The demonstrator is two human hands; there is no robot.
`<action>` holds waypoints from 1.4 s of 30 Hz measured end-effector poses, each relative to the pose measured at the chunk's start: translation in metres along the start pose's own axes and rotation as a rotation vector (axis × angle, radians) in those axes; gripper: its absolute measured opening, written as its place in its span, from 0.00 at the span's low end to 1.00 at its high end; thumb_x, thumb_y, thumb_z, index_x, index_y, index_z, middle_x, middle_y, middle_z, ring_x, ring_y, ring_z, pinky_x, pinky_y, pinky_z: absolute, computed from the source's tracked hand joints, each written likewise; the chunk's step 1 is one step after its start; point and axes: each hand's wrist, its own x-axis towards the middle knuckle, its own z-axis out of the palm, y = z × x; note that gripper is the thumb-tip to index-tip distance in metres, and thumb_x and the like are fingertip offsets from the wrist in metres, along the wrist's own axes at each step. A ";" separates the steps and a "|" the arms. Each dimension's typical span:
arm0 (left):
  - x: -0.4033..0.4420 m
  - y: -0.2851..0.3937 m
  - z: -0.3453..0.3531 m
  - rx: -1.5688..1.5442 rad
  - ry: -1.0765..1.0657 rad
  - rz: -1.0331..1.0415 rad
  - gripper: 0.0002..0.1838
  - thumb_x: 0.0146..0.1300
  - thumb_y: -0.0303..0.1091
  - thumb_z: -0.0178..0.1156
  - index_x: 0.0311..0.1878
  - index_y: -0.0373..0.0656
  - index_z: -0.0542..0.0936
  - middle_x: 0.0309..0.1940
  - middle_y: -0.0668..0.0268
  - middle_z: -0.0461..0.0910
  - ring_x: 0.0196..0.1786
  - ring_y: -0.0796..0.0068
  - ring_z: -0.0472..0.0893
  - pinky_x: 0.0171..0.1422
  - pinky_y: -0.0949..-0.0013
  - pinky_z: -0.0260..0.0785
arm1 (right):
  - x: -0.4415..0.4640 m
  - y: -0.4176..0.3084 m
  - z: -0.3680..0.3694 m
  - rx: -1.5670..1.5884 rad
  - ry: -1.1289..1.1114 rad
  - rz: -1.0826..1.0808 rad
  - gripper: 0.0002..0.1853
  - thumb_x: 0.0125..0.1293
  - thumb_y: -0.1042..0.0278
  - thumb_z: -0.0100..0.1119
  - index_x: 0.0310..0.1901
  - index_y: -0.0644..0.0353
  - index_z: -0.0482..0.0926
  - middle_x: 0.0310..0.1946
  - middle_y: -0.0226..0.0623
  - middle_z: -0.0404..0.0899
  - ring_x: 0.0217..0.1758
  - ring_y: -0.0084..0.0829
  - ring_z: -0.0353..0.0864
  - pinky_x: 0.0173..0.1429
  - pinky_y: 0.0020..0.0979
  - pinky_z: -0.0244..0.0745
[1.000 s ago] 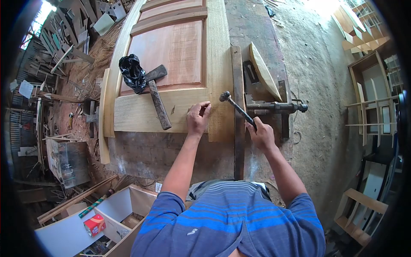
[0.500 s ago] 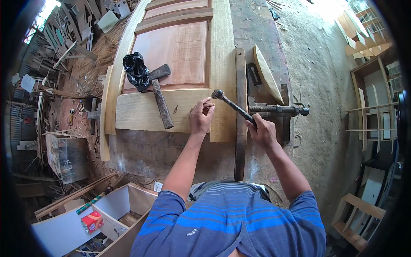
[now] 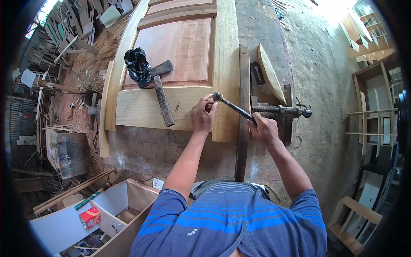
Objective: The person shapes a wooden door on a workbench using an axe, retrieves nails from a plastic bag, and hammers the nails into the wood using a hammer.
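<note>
A panelled wooden door (image 3: 147, 105) lies flat on the workbench. My right hand (image 3: 265, 129) is wrapped round the dark handle of a hammer (image 3: 234, 107), whose small rounded metal head is over the joint at the door's near right corner. Right beside that head, my left hand (image 3: 202, 113) rests at the door's near rail with fingertips pinched together. Whatever they hold is too small to make out. Left of it, a second hammer (image 3: 162, 98) with a wooden handle lies on the door, touching a crumpled black plastic bag (image 3: 137, 67).
A bar clamp (image 3: 280, 111) and a long wooden bar (image 3: 242, 128) are along the door's right side. A curved wood offcut (image 3: 270, 75) lies near them. At lower left stands an open wooden box (image 3: 128, 240) with a red packet (image 3: 90, 218). Wooden frames (image 3: 376, 103) line the right.
The view has shifted slightly, so the door and clamp appear a little to the right. Both hands and the hammer keep nearly the same pose, the head still close to my left fingertips.
</note>
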 end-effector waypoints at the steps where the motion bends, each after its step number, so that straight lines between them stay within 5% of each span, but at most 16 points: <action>1: -0.001 -0.001 0.000 0.006 -0.001 0.016 0.21 0.69 0.33 0.76 0.63 0.51 0.83 0.43 0.70 0.94 0.46 0.64 0.91 0.56 0.58 0.79 | 0.000 -0.001 -0.001 -0.015 -0.018 0.008 0.17 0.79 0.54 0.69 0.40 0.57 0.76 0.23 0.49 0.80 0.29 0.57 0.86 0.33 0.51 0.76; 19: 0.000 0.004 -0.003 0.053 -0.011 0.018 0.21 0.69 0.34 0.75 0.63 0.50 0.83 0.44 0.69 0.94 0.48 0.63 0.91 0.58 0.56 0.79 | -0.002 -0.004 -0.001 0.012 -0.153 0.093 0.19 0.80 0.50 0.65 0.40 0.57 0.75 0.24 0.50 0.81 0.31 0.59 0.86 0.36 0.56 0.76; 26: -0.001 -0.002 -0.004 -0.007 -0.021 0.016 0.23 0.70 0.32 0.75 0.67 0.50 0.83 0.44 0.68 0.94 0.48 0.66 0.91 0.56 0.58 0.80 | -0.002 -0.018 -0.011 0.203 0.003 0.116 0.17 0.81 0.52 0.64 0.42 0.57 0.74 0.26 0.52 0.83 0.33 0.61 0.87 0.38 0.59 0.77; 29: 0.001 0.005 -0.005 -0.101 -0.016 -0.016 0.22 0.71 0.30 0.72 0.67 0.47 0.83 0.45 0.65 0.93 0.47 0.68 0.91 0.51 0.61 0.81 | 0.001 -0.007 -0.003 -0.096 -0.191 0.130 0.18 0.80 0.52 0.66 0.41 0.58 0.75 0.24 0.51 0.81 0.32 0.59 0.86 0.36 0.56 0.76; 34: 0.021 -0.008 -0.028 -0.232 0.083 -0.096 0.17 0.74 0.29 0.67 0.63 0.40 0.85 0.50 0.59 0.89 0.44 0.69 0.87 0.50 0.63 0.82 | 0.003 -0.018 -0.016 0.071 0.012 -0.010 0.17 0.79 0.52 0.65 0.41 0.57 0.74 0.24 0.50 0.82 0.31 0.58 0.86 0.35 0.57 0.76; 36: 0.052 -0.016 -0.056 0.153 0.065 -0.126 0.16 0.75 0.30 0.67 0.63 0.42 0.86 0.50 0.55 0.89 0.47 0.62 0.88 0.53 0.57 0.83 | -0.004 -0.016 -0.014 0.151 0.052 -0.025 0.17 0.79 0.52 0.66 0.40 0.56 0.74 0.24 0.49 0.82 0.30 0.58 0.86 0.35 0.58 0.77; 38: 0.097 -0.050 -0.078 0.390 0.121 0.227 0.14 0.74 0.30 0.67 0.60 0.44 0.89 0.52 0.51 0.89 0.53 0.51 0.89 0.57 0.50 0.83 | -0.006 -0.006 -0.005 -0.030 -0.069 0.037 0.17 0.78 0.53 0.67 0.39 0.56 0.74 0.23 0.48 0.81 0.29 0.56 0.86 0.34 0.55 0.77; 42: 0.155 -0.052 -0.109 0.641 -0.228 0.117 0.10 0.69 0.33 0.73 0.51 0.44 0.92 0.50 0.51 0.91 0.54 0.46 0.90 0.60 0.49 0.83 | 0.009 -0.012 -0.015 -0.083 -0.001 -0.027 0.17 0.77 0.54 0.69 0.38 0.56 0.75 0.23 0.46 0.81 0.28 0.53 0.85 0.33 0.52 0.77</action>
